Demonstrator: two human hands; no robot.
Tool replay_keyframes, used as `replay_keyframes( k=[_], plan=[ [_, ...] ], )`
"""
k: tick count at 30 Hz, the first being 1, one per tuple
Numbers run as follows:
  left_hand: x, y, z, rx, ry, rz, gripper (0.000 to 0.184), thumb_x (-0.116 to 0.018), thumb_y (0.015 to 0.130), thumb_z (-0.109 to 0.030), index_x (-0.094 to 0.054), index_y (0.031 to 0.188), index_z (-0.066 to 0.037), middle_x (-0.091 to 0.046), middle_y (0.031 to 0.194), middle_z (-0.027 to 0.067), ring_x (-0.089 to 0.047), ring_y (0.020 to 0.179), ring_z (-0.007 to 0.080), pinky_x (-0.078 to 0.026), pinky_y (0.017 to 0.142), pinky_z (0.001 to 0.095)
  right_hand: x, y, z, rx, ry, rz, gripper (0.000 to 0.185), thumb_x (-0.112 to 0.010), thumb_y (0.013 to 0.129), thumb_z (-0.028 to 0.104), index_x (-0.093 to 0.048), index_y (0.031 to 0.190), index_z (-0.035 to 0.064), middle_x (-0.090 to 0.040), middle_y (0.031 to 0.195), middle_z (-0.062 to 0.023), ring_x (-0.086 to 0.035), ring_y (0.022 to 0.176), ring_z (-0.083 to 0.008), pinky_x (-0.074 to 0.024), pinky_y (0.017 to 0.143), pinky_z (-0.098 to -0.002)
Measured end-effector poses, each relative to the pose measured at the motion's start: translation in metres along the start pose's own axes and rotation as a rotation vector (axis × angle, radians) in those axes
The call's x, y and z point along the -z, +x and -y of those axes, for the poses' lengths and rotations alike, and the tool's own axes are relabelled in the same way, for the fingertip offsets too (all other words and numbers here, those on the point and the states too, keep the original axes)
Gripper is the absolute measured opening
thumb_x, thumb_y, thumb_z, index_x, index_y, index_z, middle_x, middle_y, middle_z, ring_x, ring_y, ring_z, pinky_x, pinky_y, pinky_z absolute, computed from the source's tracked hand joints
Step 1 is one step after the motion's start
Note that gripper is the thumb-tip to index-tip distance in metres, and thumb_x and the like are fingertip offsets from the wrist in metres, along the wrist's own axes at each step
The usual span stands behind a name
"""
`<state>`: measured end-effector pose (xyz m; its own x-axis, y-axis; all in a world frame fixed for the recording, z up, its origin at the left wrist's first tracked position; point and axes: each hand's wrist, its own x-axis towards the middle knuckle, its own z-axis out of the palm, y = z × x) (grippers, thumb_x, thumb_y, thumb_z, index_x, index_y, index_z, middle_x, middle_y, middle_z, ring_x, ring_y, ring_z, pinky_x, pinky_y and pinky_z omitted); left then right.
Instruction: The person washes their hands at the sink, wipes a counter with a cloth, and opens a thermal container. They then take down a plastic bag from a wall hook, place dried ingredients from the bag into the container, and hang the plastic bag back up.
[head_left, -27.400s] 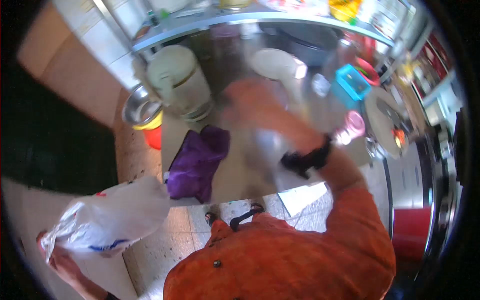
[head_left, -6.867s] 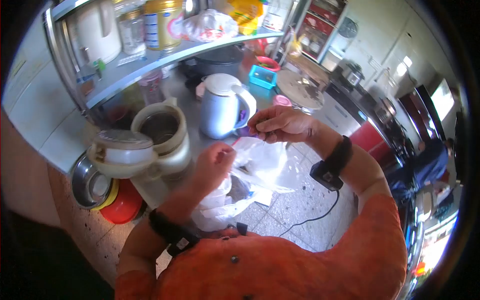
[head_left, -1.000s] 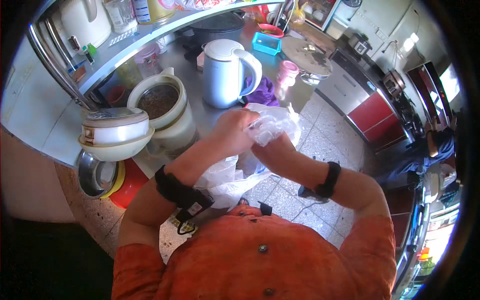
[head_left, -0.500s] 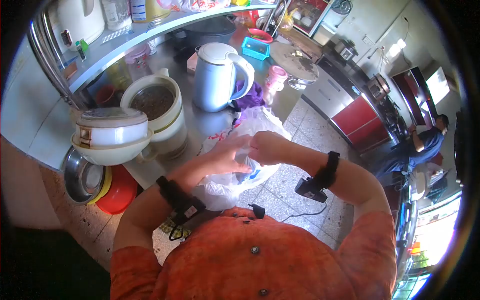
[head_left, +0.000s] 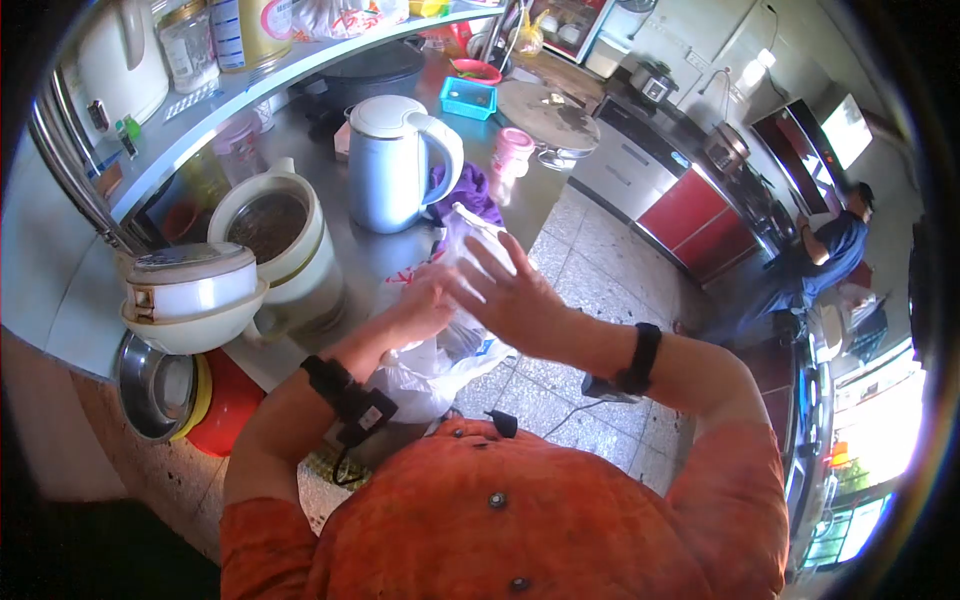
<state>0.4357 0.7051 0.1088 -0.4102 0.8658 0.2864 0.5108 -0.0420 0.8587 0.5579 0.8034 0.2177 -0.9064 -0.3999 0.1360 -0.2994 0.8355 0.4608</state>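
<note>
Right hand (head_left: 515,308): fingers spread, no grip that I can see. Left hand (head_left: 420,305): curled; cannot tell from my feed whether it pinches plastic. Step, I judge: arranging the white plastic bag (head_left: 425,380), lying below both hands, nearer than the electric kettle (head_left: 385,175). Next move calls for steadying its mouth.

A pale blue kettle (head_left: 385,175) stands on the metal table (head_left: 372,258), with an open-topped cream container (head_left: 300,275) to its left. Past the kettle are a turquoise basket (head_left: 466,112), a round board (head_left: 535,108) and a pink-lidded jar (head_left: 512,150). A glass jar (head_left: 188,58) stands on the shelf (head_left: 330,52). Beside the table, a steel basin (head_left: 135,390) sits near a red basin (head_left: 232,412); a person in dark clothing (head_left: 838,245) is across the room
</note>
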Motion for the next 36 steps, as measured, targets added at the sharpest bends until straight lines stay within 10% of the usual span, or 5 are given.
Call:
replay_keyframes(
  k=[14, 24, 31, 34, 36],
  plan=[
    [0.014, -0.004, -0.031, -0.236, 0.260, -0.183, 0.027, -0.062, 0.063, -0.011, -0.056, 0.089, -0.007, -0.055, 0.089, 0.0129, -0.048, 0.093, 0.0318, -0.037, 0.081, 0.0388, -0.028, -0.006, -0.023, -1.084, 1.841, -0.033, 0.025, -0.055, 0.078, 0.014, -0.051, 0.099, 0.0013, -0.057, 0.079, -0.0085, -0.056, 0.070, -0.0134, -0.0450, 0.060, -0.0251],
    [0.014, 0.011, 0.005, 0.113, -0.515, -0.141, 0.021, -0.047, 0.077, -0.006, -0.057, 0.095, -0.002, -0.060, 0.086, 0.0027, -0.054, 0.075, 0.0100, -0.042, 0.067, 0.0237, -0.005, -0.022, -0.051, -0.220, 0.249, 0.156, 0.054, -0.064, 0.068, 0.028, -0.041, 0.110, 0.0033, -0.047, 0.107, -0.0180, -0.044, 0.105, -0.0319, -0.0335, 0.088, -0.0430],
    [0.036, 0.017, 0.001, 0.268, -0.724, -0.217, 0.020, -0.045, 0.076, -0.006, -0.058, 0.091, -0.002, -0.059, 0.079, 0.0044, -0.054, 0.070, 0.0130, -0.042, 0.062, 0.0259, -0.079, -0.025, -0.076, -0.334, 0.064, 0.033, 0.035, -0.050, 0.073, 0.013, -0.049, 0.107, 0.0045, -0.039, 0.121, -0.0178, -0.029, 0.120, -0.0307, -0.0226, 0.100, -0.0411],
    [0.047, 0.008, 0.019, -0.082, 0.326, -0.145, 0.019, -0.046, 0.077, -0.011, -0.056, 0.088, 0.001, -0.053, 0.066, 0.0100, -0.051, 0.060, 0.0210, -0.039, 0.051, 0.0343, -0.110, -0.012, -0.076, -0.465, 0.148, 0.032, 0.032, -0.044, 0.077, 0.019, -0.052, 0.107, 0.0106, -0.041, 0.121, -0.0120, -0.033, 0.117, -0.0276, -0.0236, 0.098, -0.0421],
    [0.031, 0.011, 0.015, 0.251, -0.343, -0.418, 0.015, -0.046, 0.078, -0.011, -0.055, 0.084, -0.001, -0.051, 0.077, 0.0135, -0.047, 0.067, 0.0236, -0.039, 0.061, 0.0342, -0.070, -0.006, -0.053, -0.336, 0.229, -0.264, 0.029, -0.040, 0.078, 0.022, -0.053, 0.103, 0.0156, -0.048, 0.111, -0.0078, -0.041, 0.107, -0.0258, -0.0327, 0.089, -0.0406]
  ],
)
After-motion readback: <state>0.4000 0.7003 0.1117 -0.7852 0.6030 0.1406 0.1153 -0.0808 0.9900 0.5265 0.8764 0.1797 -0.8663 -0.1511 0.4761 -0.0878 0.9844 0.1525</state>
